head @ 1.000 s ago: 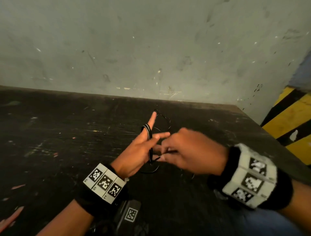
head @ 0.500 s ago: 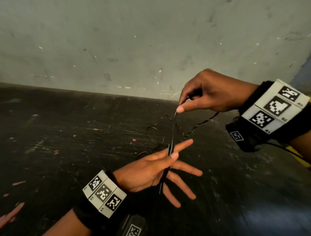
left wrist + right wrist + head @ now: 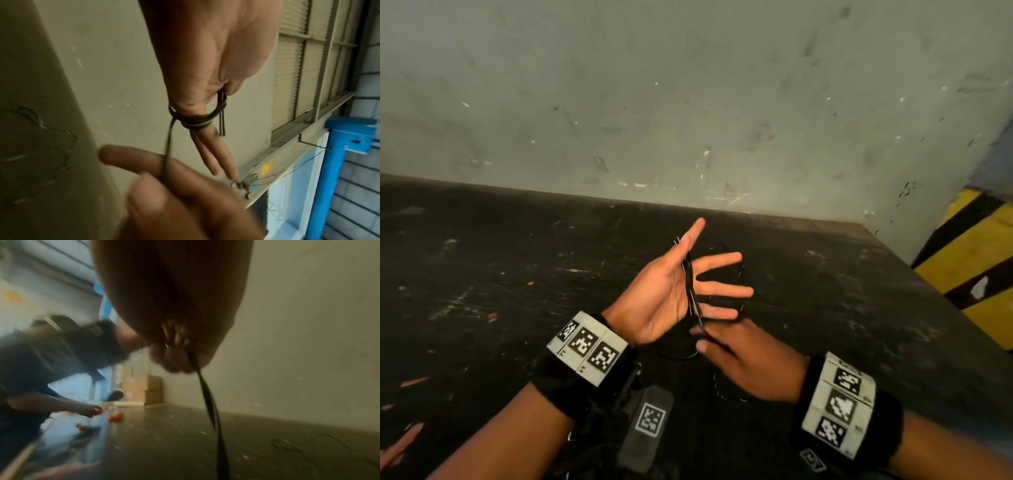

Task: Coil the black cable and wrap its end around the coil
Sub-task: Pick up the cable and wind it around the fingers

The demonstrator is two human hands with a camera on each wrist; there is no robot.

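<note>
Cable (image 3: 690,291) loops, perhaps four, round left hand (image 3: 664,301)

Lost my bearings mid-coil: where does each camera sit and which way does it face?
Head: above, looking down at the dark table; both forearms, left hand, right hand.
Left wrist: along the left palm toward a window; black cable loops its fingers.
Right wrist: along curled fingers toward the wall.
Shared: the cable.

Both bare forearms carry black wristbands (image 3: 571,383) with white blocks of square black-and-white markers (image 3: 837,404) (three faces each); black camera unit (image 3: 645,425) lower centre.
</note>
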